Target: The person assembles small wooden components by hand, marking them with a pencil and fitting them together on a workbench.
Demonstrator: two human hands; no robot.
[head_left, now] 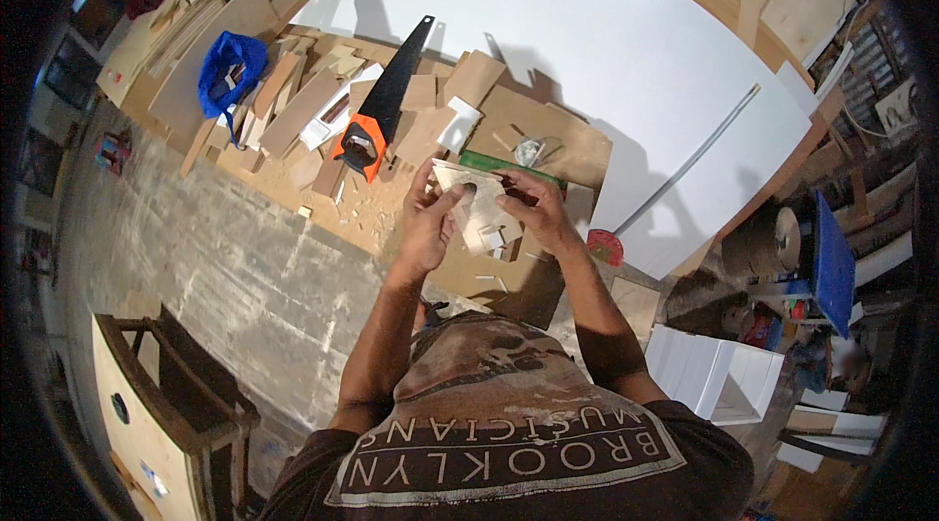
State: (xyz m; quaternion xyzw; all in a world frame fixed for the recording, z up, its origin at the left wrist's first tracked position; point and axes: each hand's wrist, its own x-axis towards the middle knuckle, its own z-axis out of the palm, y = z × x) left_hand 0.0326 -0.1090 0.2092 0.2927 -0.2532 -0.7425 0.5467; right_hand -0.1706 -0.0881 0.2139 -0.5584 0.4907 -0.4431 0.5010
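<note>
Fingers of left hand (426, 235) and right hand (548, 218): clamped on opposite sides of one panel (481, 218), held between them above brown board (455, 281). Panel: pale, thin, angular, wood-like. Handling, as judged: light, even thumb pressure. Beyond: saw (393, 81), black blade, orange handle; offcuts (301, 115), straight-edged, brown; white sheet (665, 61), smooth.

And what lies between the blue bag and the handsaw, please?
In the head view, a jumble of wood offcuts, brown and white, lies between the blue bag and the handsaw.

Woodworking shop (handsaw (385, 100); assorted wood offcuts (303, 114))
</note>
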